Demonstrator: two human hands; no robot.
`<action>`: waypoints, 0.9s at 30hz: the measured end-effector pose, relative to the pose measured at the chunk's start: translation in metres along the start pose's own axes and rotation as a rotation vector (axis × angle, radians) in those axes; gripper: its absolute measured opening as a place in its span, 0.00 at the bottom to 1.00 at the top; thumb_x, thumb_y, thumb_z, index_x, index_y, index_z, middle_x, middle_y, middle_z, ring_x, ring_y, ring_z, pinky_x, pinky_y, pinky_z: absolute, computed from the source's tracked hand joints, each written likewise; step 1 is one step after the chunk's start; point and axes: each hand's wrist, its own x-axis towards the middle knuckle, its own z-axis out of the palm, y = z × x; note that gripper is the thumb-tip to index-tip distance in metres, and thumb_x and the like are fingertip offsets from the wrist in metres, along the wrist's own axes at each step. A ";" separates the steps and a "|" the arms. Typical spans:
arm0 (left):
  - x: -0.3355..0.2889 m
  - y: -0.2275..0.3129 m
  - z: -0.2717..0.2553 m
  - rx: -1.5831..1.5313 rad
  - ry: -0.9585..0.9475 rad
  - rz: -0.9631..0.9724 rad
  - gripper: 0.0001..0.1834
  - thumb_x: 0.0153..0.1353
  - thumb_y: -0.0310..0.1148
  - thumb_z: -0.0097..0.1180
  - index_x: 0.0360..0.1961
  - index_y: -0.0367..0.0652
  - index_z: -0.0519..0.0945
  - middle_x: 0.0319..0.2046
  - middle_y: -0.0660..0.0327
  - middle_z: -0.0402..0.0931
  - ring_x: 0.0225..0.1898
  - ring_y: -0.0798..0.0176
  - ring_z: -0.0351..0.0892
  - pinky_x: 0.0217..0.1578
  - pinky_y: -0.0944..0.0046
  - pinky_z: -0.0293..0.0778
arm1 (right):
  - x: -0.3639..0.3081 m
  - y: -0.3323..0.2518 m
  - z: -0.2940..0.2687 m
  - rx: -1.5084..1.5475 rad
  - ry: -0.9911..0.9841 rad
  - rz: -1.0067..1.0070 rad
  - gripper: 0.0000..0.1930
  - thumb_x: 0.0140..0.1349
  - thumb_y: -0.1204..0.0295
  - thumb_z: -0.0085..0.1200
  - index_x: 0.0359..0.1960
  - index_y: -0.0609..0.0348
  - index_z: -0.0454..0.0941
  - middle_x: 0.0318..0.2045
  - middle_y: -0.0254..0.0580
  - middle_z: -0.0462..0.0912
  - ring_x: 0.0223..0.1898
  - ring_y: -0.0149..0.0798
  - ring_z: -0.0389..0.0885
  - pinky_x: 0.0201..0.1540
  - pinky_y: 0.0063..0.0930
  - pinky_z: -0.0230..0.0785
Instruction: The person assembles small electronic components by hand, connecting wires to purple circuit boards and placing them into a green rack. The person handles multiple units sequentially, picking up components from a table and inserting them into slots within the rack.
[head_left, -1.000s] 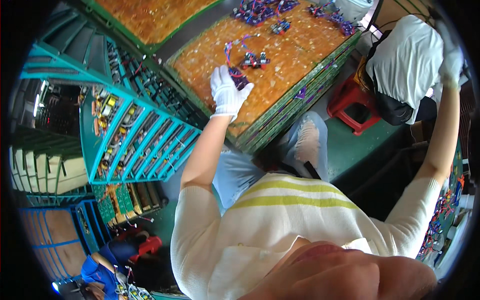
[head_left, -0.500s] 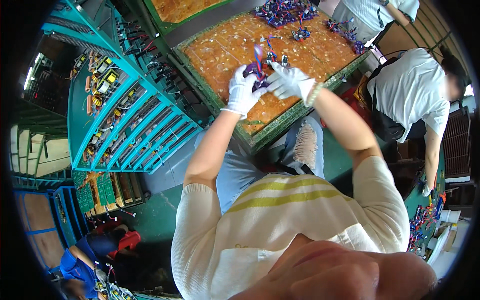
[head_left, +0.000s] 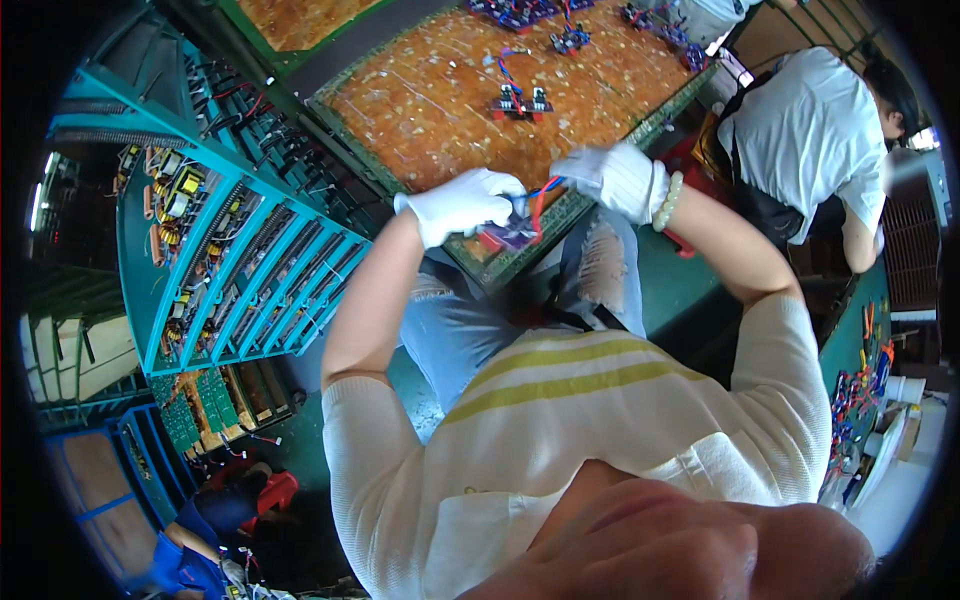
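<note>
My left hand (head_left: 462,203), in a white glove, grips a small red and purple electronic part (head_left: 512,233) over the near edge of the orange work board (head_left: 440,100). My right hand (head_left: 612,175), also in a white glove with a bead bracelet at the wrist, pinches the red and blue wires (head_left: 540,192) that come off that part. Both hands are close together above my lap. A similar part (head_left: 520,100) lies further out on the board.
A teal rack (head_left: 240,250) with slots of components stands to my left. More wired parts (head_left: 560,25) lie at the board's far edge. A person in a white shirt (head_left: 815,130) works at the right. A bench with small tools (head_left: 860,385) runs along the right.
Both hands have come back from the middle of the board toward my lap with the part. One second ago the right arm was stretched far out to the right.
</note>
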 end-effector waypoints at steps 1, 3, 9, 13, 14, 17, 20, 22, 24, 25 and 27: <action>-0.005 0.018 -0.008 -0.312 -0.287 -0.263 0.12 0.45 0.28 0.56 0.33 0.35 0.79 0.35 0.54 0.79 0.37 0.54 0.78 0.41 0.60 0.74 | 0.003 0.003 -0.009 -0.344 0.038 -0.154 0.19 0.55 0.71 0.51 0.50 0.55 0.76 0.36 0.37 0.81 0.30 0.40 0.79 0.31 0.32 0.72; 0.001 -0.005 0.024 -0.958 -0.367 0.132 0.13 0.51 0.36 0.57 0.30 0.36 0.76 0.36 0.49 0.78 0.41 0.49 0.79 0.44 0.55 0.74 | 0.012 -0.004 -0.031 -0.493 0.195 -0.257 0.21 0.50 0.70 0.50 0.50 0.53 0.75 0.37 0.36 0.80 0.28 0.39 0.78 0.30 0.33 0.72; 0.032 0.027 0.059 -0.922 -0.468 0.432 0.16 0.59 0.44 0.55 0.30 0.39 0.77 0.34 0.52 0.79 0.40 0.51 0.79 0.45 0.56 0.73 | 0.028 -0.034 -0.040 -0.175 0.667 -0.225 0.18 0.57 0.71 0.46 0.48 0.55 0.81 0.52 0.43 0.81 0.46 0.41 0.82 0.46 0.35 0.70; 0.027 0.055 0.050 -0.653 -0.060 0.489 0.20 0.64 0.46 0.51 0.37 0.36 0.80 0.38 0.59 0.81 0.42 0.62 0.79 0.47 0.61 0.73 | 0.017 -0.044 -0.037 -0.099 0.973 0.158 0.28 0.47 0.70 0.67 0.52 0.63 0.76 0.52 0.49 0.79 0.51 0.51 0.79 0.60 0.44 0.64; 0.022 0.053 0.050 -0.509 0.069 0.395 0.20 0.65 0.45 0.52 0.37 0.36 0.81 0.39 0.57 0.81 0.44 0.62 0.79 0.48 0.61 0.72 | 0.010 -0.037 -0.029 0.213 0.957 0.274 0.34 0.48 0.69 0.69 0.57 0.64 0.68 0.52 0.49 0.78 0.52 0.48 0.78 0.59 0.41 0.66; 0.031 0.054 0.058 -0.018 0.518 -0.014 0.16 0.63 0.39 0.54 0.39 0.34 0.81 0.39 0.52 0.81 0.42 0.56 0.80 0.47 0.59 0.74 | -0.022 0.001 -0.004 0.963 1.017 0.606 0.46 0.52 0.63 0.70 0.67 0.65 0.52 0.53 0.46 0.76 0.52 0.39 0.78 0.53 0.35 0.73; 0.038 0.040 0.058 0.927 1.015 0.275 0.16 0.60 0.43 0.56 0.29 0.38 0.76 0.39 0.49 0.80 0.42 0.48 0.79 0.36 0.53 0.78 | -0.029 -0.020 -0.013 1.531 0.459 0.635 0.31 0.60 0.55 0.61 0.59 0.62 0.69 0.46 0.42 0.80 0.41 0.31 0.79 0.46 0.26 0.75; 0.038 0.050 0.065 0.891 1.032 0.151 0.13 0.56 0.36 0.59 0.33 0.35 0.77 0.39 0.45 0.79 0.42 0.44 0.79 0.41 0.51 0.76 | -0.028 -0.036 -0.013 1.428 0.391 0.431 0.26 0.58 0.59 0.63 0.54 0.61 0.74 0.45 0.37 0.81 0.38 0.31 0.79 0.46 0.25 0.74; 0.036 0.056 0.068 0.849 1.022 0.034 0.14 0.53 0.34 0.59 0.35 0.33 0.77 0.36 0.44 0.79 0.39 0.42 0.79 0.44 0.49 0.75 | -0.022 -0.043 -0.014 0.967 0.455 0.300 0.26 0.56 0.64 0.66 0.54 0.60 0.74 0.40 0.38 0.80 0.36 0.32 0.77 0.42 0.27 0.72; 0.036 0.059 0.069 0.856 0.988 -0.002 0.14 0.54 0.35 0.59 0.35 0.33 0.77 0.36 0.44 0.79 0.38 0.42 0.79 0.44 0.49 0.75 | -0.024 -0.044 -0.014 0.676 0.482 0.239 0.25 0.56 0.65 0.66 0.54 0.60 0.74 0.37 0.38 0.79 0.35 0.33 0.77 0.41 0.28 0.72; 0.035 0.065 0.071 0.872 0.919 -0.070 0.14 0.54 0.36 0.58 0.34 0.33 0.77 0.35 0.45 0.79 0.36 0.42 0.79 0.44 0.49 0.74 | -0.023 -0.050 -0.005 0.680 0.574 0.360 0.18 0.57 0.66 0.64 0.46 0.61 0.77 0.29 0.41 0.76 0.30 0.37 0.76 0.36 0.31 0.71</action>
